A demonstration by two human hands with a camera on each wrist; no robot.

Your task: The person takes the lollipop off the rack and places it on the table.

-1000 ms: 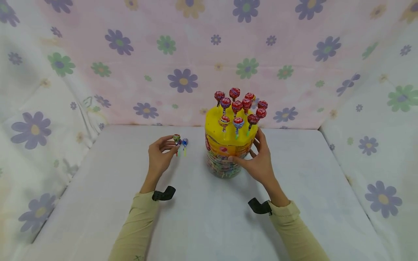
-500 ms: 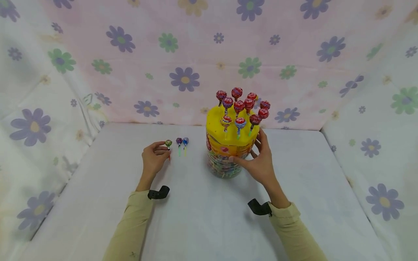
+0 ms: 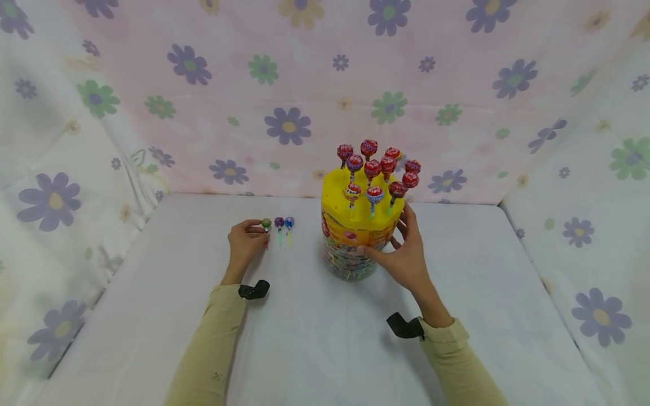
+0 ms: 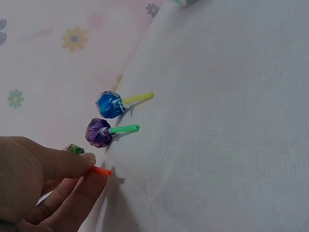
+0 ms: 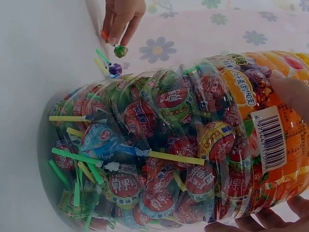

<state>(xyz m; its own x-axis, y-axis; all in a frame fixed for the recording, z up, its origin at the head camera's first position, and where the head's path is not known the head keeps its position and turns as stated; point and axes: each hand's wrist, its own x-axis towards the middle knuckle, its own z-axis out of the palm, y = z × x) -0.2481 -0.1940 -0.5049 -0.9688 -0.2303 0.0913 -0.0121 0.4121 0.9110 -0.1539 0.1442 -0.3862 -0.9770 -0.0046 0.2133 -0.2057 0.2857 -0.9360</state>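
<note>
Nearest are the left sleeve and the right sleeve, over the white tabletop; at each cuff there is a black wrist device. Beyond the cuffs, the right hand is spread wide around the jar, its thumb on the front label and its other fingers curved round the right side. The jar stands upright on the tabletop and holds many wrapped lollipops. At the left, the left hand has its fingers nearly together, and they pinch the green lollipop by its orange stick. Whether this lollipop touches the tabletop, I cannot tell. Just to its right lies the purple lollipop, and next to that the blue lollipop, both with their sticks toward the person. On the yellow lid of the jar, a group of mostly red lollipops stands on sticks, some of them leaning. Behind everything hangs the flowered cloth. As for risk, I think the pinch is small, so the stick could turn or slip if the fingers loosen, and a careless move to the right could push the purple lollipop against the blue one. If the right hand pulled the jar sharply, the leaning lollipops might knock together or drop out.
</note>
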